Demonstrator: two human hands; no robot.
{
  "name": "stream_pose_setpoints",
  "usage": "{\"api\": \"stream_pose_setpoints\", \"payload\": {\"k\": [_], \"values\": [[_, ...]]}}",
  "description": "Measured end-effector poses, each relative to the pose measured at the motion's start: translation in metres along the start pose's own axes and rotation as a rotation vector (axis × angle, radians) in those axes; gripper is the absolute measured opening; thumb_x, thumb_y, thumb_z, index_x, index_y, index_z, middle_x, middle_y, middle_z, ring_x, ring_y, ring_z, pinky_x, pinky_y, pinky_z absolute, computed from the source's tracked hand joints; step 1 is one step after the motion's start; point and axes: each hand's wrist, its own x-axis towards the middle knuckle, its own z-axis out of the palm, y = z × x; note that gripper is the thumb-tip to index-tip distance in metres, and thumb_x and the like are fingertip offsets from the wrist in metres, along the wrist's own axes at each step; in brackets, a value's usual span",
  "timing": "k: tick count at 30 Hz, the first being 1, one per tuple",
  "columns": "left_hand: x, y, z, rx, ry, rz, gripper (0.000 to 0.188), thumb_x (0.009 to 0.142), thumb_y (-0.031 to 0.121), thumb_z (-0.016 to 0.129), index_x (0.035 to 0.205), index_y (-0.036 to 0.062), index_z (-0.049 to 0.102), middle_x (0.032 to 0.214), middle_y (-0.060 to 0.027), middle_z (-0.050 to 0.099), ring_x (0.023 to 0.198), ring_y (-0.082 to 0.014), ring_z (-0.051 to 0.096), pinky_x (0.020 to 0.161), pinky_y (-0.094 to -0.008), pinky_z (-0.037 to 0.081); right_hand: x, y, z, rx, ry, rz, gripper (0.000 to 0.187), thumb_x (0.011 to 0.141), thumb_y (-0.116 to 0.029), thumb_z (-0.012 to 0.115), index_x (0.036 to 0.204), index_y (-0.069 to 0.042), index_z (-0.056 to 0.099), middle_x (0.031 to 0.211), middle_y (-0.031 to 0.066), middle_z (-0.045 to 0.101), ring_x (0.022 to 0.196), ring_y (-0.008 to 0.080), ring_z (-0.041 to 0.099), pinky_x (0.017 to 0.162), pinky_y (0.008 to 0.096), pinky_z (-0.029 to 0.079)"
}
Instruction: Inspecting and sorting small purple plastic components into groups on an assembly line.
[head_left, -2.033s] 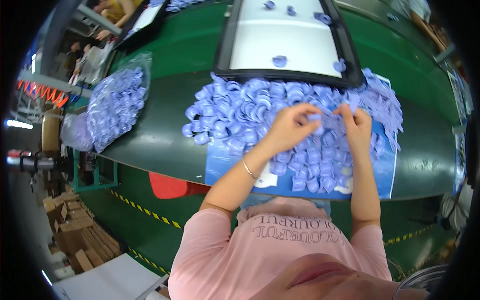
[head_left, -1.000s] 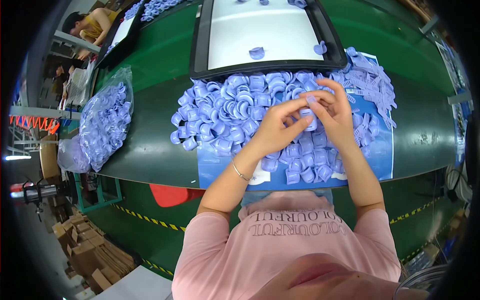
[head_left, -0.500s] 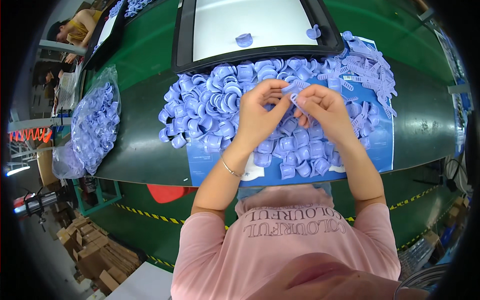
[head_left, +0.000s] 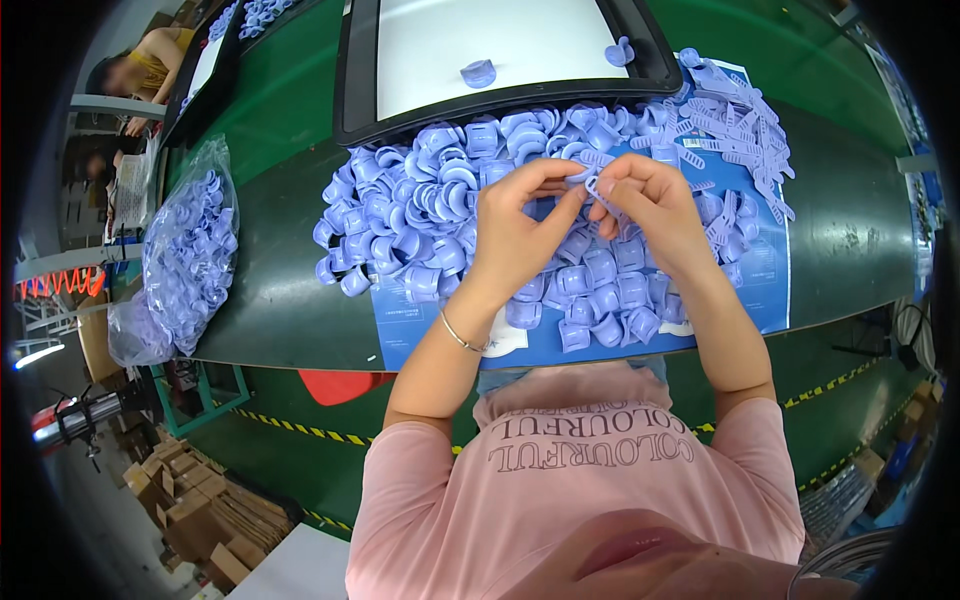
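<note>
Above the middle of the pile, my left hand (head_left: 525, 215) and my right hand (head_left: 655, 210) meet at the fingertips. In the left fingers is a lavender curved plastic piece (head_left: 577, 177), partly hidden by the fingers. The right fingers pinch a lavender slotted strap (head_left: 592, 187), whose looped end touches or lies against that piece. Whether the two are joined cannot be made out. Many loose curved pieces (head_left: 440, 200) are heaped left of and beneath my hands. A heap of slotted straps (head_left: 740, 130) spreads at the far right on the blue sheet (head_left: 765, 300).
A black-rimmed tray (head_left: 500, 100) with a white base lies beyond the heap, two lavender pieces on it. At the left stands a clear bag (head_left: 190, 255) full of such pieces. A co-worker (head_left: 150, 70) sits at the far left beside another tray. Cardboard boxes (head_left: 190, 510) are stacked on the floor.
My hands stay together, with only slight shifts of the fingers around the strap and curved piece. The whole view has moved slightly; the tray sits a little higher and further left in it.
</note>
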Motion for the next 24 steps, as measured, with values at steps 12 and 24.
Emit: {"api": "stream_pose_setpoints", "payload": {"k": [12,24], "values": [[-0.001,0.005,-0.002,-0.104,-0.048,-0.021,0.016,0.082,-0.005,0.064,0.098,-0.0037,0.066,0.098,-0.0105,0.068,0.091,-0.0179,0.067,0.081,-0.0290,0.054,-0.006,0.000,0.010,-0.191,0.048,-0.180,0.008,0.092,-0.008,0.059,0.094,-0.001,0.060,0.077,0.0065,0.065,0.067,0.0110,0.063,0.059,0.0232,0.050],[0.003,0.004,-0.012,-0.356,-0.174,-0.106,0.010,0.091,0.004,0.060,0.098,-0.0023,0.062,0.103,-0.0092,0.062,0.095,-0.0158,0.061,0.083,-0.0278,0.050,-0.009,-0.003,0.012,-0.774,0.117,-0.617,0.008,0.087,-0.004,0.064,0.093,0.000,0.061,0.079,0.0101,0.064,0.069,0.0175,0.064,0.061,0.0256,0.049]]}}
